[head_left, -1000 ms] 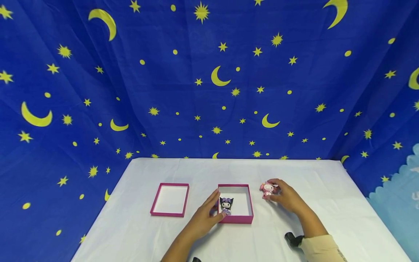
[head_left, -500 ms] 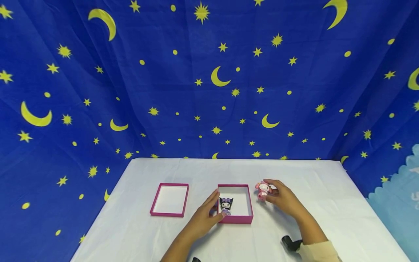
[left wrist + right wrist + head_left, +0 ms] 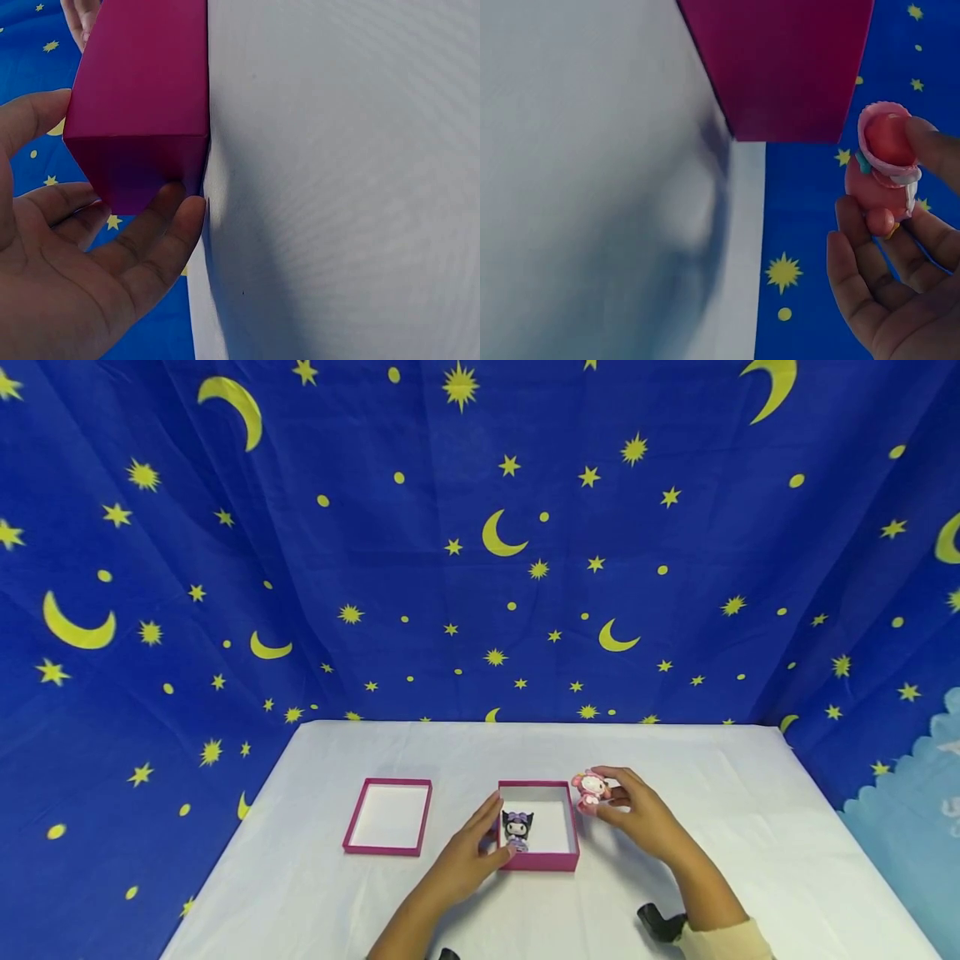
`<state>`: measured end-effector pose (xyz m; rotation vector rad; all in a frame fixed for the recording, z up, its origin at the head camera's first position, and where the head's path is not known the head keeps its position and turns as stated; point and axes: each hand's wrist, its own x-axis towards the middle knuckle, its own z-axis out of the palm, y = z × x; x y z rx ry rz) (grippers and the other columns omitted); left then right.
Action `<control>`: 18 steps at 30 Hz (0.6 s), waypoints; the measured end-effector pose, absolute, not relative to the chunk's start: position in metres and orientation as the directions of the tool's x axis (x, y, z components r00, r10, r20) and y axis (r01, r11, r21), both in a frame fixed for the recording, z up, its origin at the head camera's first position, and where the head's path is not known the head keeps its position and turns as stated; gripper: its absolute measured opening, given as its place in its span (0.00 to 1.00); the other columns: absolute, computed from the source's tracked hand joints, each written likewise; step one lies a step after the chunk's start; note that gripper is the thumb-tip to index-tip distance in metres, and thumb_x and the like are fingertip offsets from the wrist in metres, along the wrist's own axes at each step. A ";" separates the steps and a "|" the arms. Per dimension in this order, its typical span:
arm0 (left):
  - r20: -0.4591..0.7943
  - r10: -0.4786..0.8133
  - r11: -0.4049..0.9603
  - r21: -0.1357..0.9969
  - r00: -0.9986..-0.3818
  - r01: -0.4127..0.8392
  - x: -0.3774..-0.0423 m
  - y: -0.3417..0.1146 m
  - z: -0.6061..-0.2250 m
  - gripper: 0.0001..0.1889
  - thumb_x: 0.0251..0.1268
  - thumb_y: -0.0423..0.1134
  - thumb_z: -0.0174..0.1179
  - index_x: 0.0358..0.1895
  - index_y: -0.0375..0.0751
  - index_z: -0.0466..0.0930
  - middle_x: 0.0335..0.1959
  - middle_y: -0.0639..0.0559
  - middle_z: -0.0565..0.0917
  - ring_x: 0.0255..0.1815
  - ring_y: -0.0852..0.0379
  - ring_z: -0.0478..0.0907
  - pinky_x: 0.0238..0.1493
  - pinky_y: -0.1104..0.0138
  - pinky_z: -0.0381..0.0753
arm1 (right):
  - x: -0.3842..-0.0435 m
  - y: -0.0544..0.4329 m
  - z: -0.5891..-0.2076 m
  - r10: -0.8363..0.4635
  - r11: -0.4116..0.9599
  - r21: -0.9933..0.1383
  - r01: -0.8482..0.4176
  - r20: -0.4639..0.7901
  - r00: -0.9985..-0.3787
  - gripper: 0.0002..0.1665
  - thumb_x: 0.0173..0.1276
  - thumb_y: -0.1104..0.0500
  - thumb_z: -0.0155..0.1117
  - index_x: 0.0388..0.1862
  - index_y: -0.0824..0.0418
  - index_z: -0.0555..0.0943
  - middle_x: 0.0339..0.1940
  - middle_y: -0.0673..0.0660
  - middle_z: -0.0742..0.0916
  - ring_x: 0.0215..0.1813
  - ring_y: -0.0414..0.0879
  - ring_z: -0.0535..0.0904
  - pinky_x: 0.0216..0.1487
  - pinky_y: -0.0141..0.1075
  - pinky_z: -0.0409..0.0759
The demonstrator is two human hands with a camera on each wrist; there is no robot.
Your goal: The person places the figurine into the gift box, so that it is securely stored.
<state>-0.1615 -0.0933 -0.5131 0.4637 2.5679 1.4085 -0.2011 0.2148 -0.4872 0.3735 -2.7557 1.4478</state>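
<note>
An open pink box (image 3: 543, 862) with a white inside stands mid-table in the head view. Within it, at the left, sits a black-and-purple figurine (image 3: 517, 832) with pointed ears. My left hand (image 3: 459, 865) holds the box's left side, thumb at the near-left corner; the left wrist view shows the fingers against the pink wall (image 3: 142, 75). Just off the box's right wall, my right hand (image 3: 647, 820) pinches a pink figurine (image 3: 589, 787) between thumb and fingers. In the right wrist view, this figurine (image 3: 879, 191) is raised above the table, its underside partly showing.
Left of the box lies a shallow square lid (image 3: 388, 852), pink-rimmed with a white inside. White cloth covers the table (image 3: 300, 893). Behind and at the sides hangs a blue curtain (image 3: 420, 543) with yellow moons and stars. A black wrist device (image 3: 660, 923) is on the right arm.
My right hand has moved left with the pink figurine, from a spot right of the box to beside its right wall. The left hand, box and other figurine stay as they were.
</note>
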 end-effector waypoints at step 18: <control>0.000 0.354 0.508 0.840 -0.935 0.192 -0.162 -0.094 -0.513 0.41 0.70 0.51 0.62 0.81 0.48 0.54 0.85 0.55 0.51 0.82 0.45 0.56 0.76 0.46 0.63 | -0.196 0.193 -0.478 -0.260 0.526 -0.817 -0.235 0.109 -0.959 0.33 0.61 0.59 0.76 0.65 0.55 0.77 0.60 0.58 0.81 0.50 0.46 0.85 0.55 0.37 0.85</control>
